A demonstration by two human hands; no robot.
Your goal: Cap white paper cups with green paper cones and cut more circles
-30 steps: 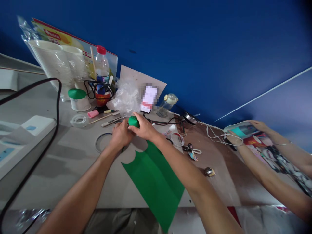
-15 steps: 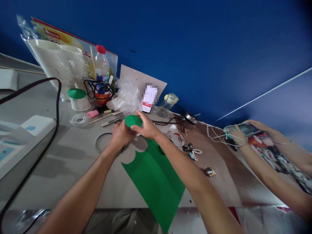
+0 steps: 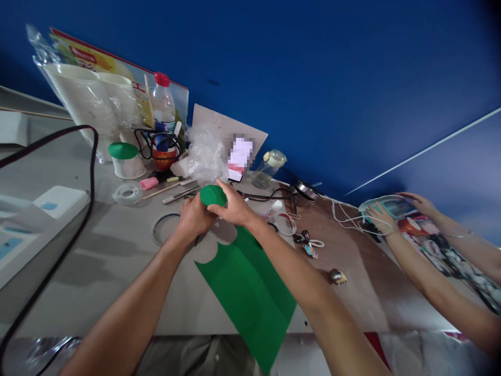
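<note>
While between both hands (image 3: 195, 215) (image 3: 236, 207), green disc (image 3: 212, 196)

Through the head camera I saw the left hand (image 3: 195, 215) and right hand (image 3: 235, 208) both bare, and the forearms (image 3: 136, 292) bare right down to the picture's lower edge. Below the desk (image 3: 94, 318), I made out dark, greyish-olive clothing (image 3: 199, 355), creased into soft folds.

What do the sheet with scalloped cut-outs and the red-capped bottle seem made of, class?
Green sheet: probably paper or thin card, matte; it lies flat with crisp cut edges.
Bottle: likely clear, glossy plastic; its upper wall is see-through and catches highlights.
</note>
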